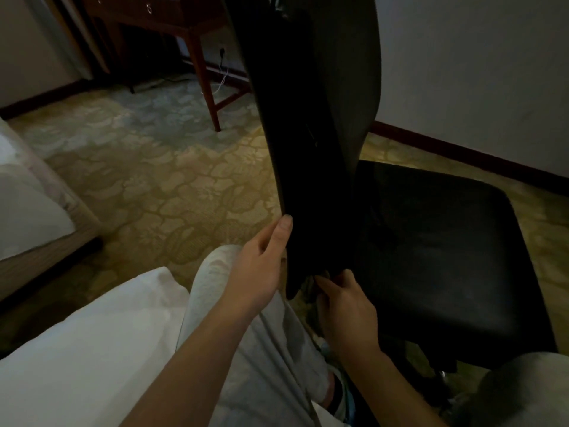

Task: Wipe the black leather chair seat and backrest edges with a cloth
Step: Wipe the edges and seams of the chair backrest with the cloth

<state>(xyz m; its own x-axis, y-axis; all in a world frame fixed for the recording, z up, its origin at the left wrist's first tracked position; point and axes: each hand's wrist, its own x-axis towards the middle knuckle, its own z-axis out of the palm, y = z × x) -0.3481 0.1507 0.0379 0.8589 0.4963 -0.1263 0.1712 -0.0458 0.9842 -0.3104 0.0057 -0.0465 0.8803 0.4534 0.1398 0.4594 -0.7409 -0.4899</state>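
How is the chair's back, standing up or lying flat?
Standing up. The backrest rises tall above the seat, and the left hand grips its lower edge.

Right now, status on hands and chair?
Left hand grips backrest edge. Right hand pinches dim cloth at backrest base. Seat untouched, nothing blocking.

Patterned carpet under chair and desk

The left hand grips the black backrest low on its edge; the right hand meets its base.
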